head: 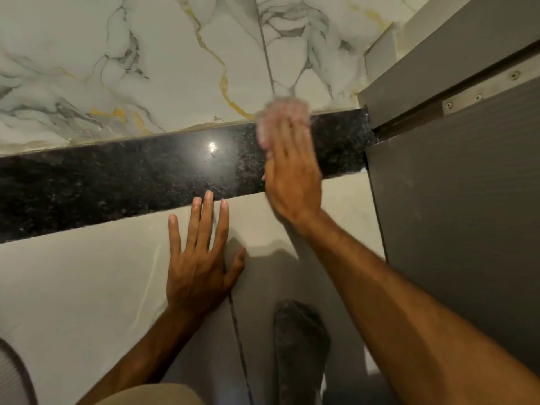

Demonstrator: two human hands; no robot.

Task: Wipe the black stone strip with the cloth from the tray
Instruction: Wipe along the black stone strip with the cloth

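Head view looks down on the black stone strip [131,176], a speckled, glossy band running across the floor between white veined marble tiles [117,68] and plain pale tiles [87,287]. A pink cloth [282,112], blurred, lies on the strip's right end near a grey door panel [453,214]. The right hand [292,176] presses flat on the cloth, fingers together and stretched over it. The left hand [198,258] rests palm down on the pale tile just beside the strip, fingers spread, fingertips touching its edge. A grey-socked foot [301,346] stands below.
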